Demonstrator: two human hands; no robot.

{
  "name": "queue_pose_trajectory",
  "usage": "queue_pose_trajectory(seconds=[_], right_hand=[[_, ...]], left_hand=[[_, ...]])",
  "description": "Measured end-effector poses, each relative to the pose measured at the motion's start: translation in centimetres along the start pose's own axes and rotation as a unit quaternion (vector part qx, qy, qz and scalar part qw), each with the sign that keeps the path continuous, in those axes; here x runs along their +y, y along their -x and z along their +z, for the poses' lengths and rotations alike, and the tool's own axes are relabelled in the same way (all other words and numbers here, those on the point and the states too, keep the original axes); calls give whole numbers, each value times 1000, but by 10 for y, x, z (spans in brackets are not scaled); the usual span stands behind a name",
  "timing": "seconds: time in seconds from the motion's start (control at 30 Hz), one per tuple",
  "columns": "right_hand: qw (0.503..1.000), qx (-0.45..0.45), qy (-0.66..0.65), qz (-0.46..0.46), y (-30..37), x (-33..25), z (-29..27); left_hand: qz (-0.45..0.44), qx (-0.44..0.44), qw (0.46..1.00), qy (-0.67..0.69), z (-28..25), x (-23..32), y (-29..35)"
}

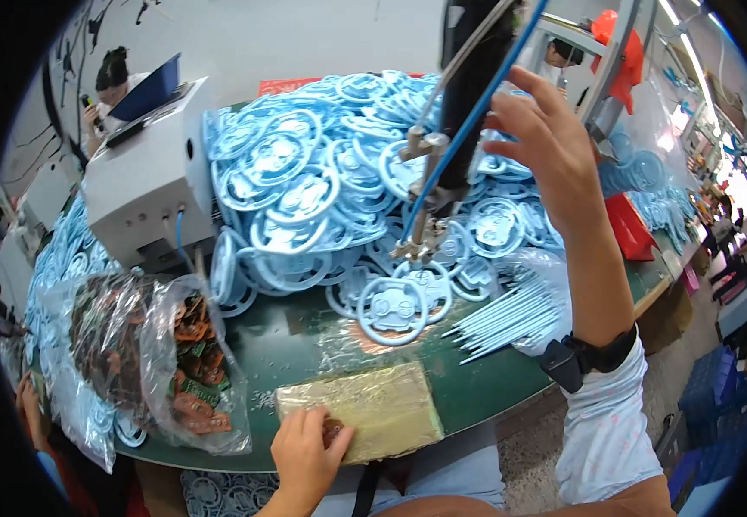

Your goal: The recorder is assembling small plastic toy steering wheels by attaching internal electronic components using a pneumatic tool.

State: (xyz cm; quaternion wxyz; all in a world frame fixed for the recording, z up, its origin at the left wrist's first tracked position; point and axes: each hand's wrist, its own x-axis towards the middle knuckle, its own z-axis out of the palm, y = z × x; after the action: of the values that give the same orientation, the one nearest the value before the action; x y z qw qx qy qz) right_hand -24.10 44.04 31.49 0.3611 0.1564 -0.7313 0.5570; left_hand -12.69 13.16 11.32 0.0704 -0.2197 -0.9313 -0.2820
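Observation:
Near the front table edge, my left hand [304, 448] rests on a block wrapped in yellowish tape [390, 405]. Its thumb and fingers close around a small reddish-brown circuit board [332, 430], partly hidden by them. My right hand [541, 138] is raised at the upper right, fingers curved and apart, with nothing visible in it. Beside its fingertips hangs a black upright tool [468, 103] with metal fittings and a blue hose. Below the tool's tip, a light blue ring-shaped plastic part [392, 311] lies on the table, in front of a large heap of similar parts [304, 181].
A clear bag of orange and green circuit boards [201, 370] lies at left, before a grey control box [149, 172]. Thin light blue sticks [507, 323] lie right of centre. A red bin [630, 226] stands farther right. Other people sit beyond the table and at the left edge.

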Motion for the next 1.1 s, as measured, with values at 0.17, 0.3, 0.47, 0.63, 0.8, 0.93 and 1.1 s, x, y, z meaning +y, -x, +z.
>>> queue_pose_trajectory(seconds=[0.17,0.3,0.47,0.63,0.8,0.93,1.1], right_hand=[[949,-72,296,80,38,65,-83],[842,-60,530,84,69,131,-106],[846,-196,465,174,103,120,-78],[713,-360,586,135,143,133,-60],[783,-366,502,20,135,140,-77],[828,-358,414,119,110,128,-88],[793,-428,420,114,134,134,-67]], left_hand=[[-20,4,991,135,-10,0,3],[-31,-33,989,143,-20,0,7],[-8,-42,989,142,-26,1,12],[-37,-72,984,160,-31,2,12],[-38,-49,987,151,-27,-1,12],[-20,-25,987,155,-20,-8,15],[-29,-10,986,164,-20,-9,21]])
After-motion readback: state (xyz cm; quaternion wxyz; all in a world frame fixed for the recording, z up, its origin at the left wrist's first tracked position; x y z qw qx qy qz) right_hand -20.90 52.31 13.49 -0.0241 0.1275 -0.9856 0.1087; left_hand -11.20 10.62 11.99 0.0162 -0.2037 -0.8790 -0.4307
